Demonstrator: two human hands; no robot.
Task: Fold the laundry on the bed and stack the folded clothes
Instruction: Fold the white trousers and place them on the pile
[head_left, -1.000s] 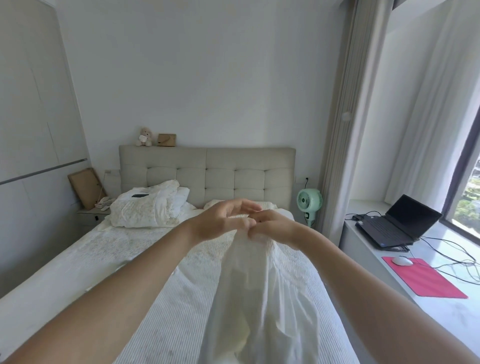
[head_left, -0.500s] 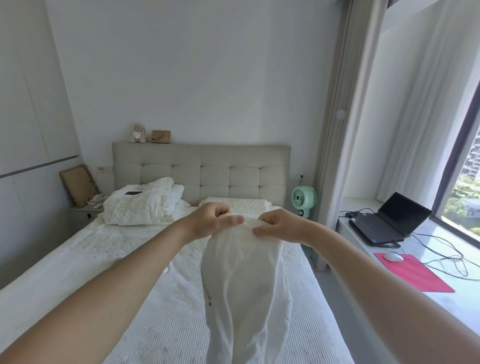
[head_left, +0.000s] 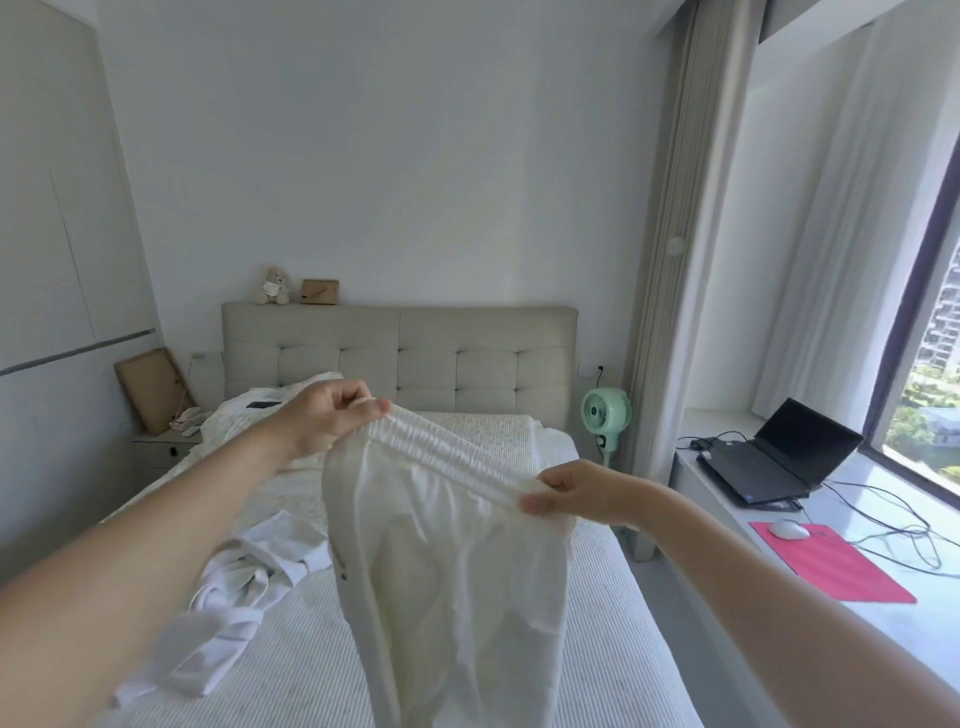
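Observation:
A pair of white trousers (head_left: 452, 571) with an elastic waistband hangs in the air above the bed (head_left: 597, 649). My left hand (head_left: 332, 415) pinches the left end of the waistband. The right end is pinched by my right hand (head_left: 576, 493), lower and nearer to me. The waistband is stretched between the two hands and the legs hang down out of view. A crumpled white garment (head_left: 239, 597) lies on the bed at the left, below my left forearm.
Bunched bedding (head_left: 244, 421) with a dark phone on it lies by the padded headboard (head_left: 400, 358). A green fan (head_left: 605, 410) stands right of the bed. On the window ledge are a laptop (head_left: 774, 457), a mouse (head_left: 788, 530), a red pad (head_left: 831, 561) and cables.
My hands, close together at the waistband a second ago, have drawn apart and stretched it wide. The right hand dropped lower. The crumpled garment on the bed has come into view.

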